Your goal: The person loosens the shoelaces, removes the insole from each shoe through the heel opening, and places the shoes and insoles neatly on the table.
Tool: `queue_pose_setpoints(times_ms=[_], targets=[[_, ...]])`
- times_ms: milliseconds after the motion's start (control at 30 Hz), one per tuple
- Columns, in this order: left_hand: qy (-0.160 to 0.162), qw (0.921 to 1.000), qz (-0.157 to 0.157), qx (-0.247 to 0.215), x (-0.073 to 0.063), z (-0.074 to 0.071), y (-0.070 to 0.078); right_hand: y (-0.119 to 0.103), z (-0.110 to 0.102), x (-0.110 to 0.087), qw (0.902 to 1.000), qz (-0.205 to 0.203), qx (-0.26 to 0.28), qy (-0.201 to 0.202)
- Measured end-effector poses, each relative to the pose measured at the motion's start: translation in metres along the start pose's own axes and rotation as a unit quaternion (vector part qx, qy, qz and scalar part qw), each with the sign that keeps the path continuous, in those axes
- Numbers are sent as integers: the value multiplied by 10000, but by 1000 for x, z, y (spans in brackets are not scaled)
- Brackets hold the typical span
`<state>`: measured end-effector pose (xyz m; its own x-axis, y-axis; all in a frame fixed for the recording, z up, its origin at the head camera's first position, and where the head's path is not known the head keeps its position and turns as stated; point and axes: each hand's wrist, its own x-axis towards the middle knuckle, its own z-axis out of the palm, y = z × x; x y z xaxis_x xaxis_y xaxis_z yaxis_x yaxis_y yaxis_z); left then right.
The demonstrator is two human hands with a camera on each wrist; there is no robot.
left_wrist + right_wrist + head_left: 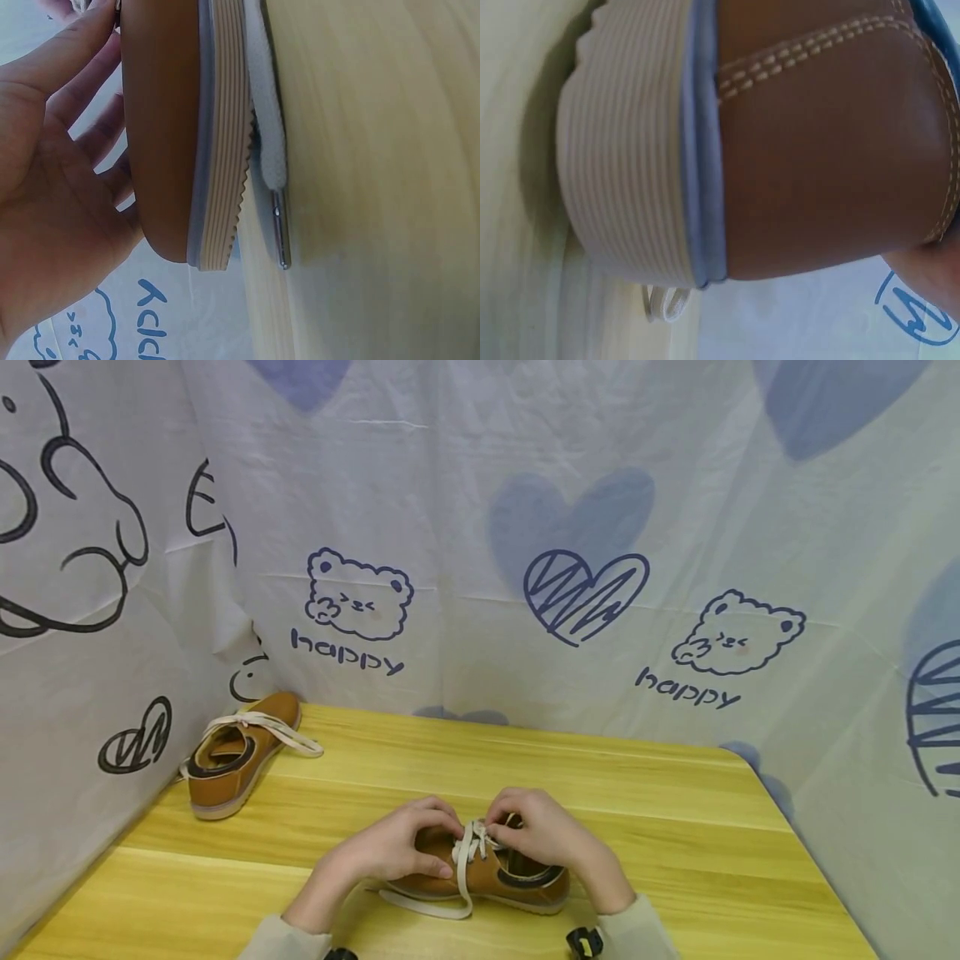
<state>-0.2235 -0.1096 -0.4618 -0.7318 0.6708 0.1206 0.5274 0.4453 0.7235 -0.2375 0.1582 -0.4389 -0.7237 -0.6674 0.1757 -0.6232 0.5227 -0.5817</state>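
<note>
A brown shoe (506,883) lies sideways before me, toe to the left, with a cream shoelace (462,877) in its eyelets. One lace end drops over the near side and trails along the table; its metal tip (280,229) shows in the left wrist view. My left hand (386,845) grips the toe part, thumb on the near side and fingers across the top close to the laces. With thumb and index finger, my right hand (551,835) pinches the shoelace by the shoe's opening. The right wrist view is filled by the heel (825,165); those fingertips are hidden there.
A matching brown shoe (240,756) with loose cream laces stands at the table's back left, beside the side curtain. Printed white cloth (465,685) hangs behind and along the sides of the yellow wooden table (697,835).
</note>
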Motion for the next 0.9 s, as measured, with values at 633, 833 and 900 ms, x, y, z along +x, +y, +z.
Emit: queue_pose_setpoints(times_ms=[633,833,900], targets=[[31,10000,21,7,0,0,0,10,-3,-4,9988,12,455,179],[36,10000,-1,9,0,0,0,2,-2,-1,9987,-89,492,-70],[34,10000,-10,2,0,0,0,-1,-1,-1,9992,-70,380,-111]])
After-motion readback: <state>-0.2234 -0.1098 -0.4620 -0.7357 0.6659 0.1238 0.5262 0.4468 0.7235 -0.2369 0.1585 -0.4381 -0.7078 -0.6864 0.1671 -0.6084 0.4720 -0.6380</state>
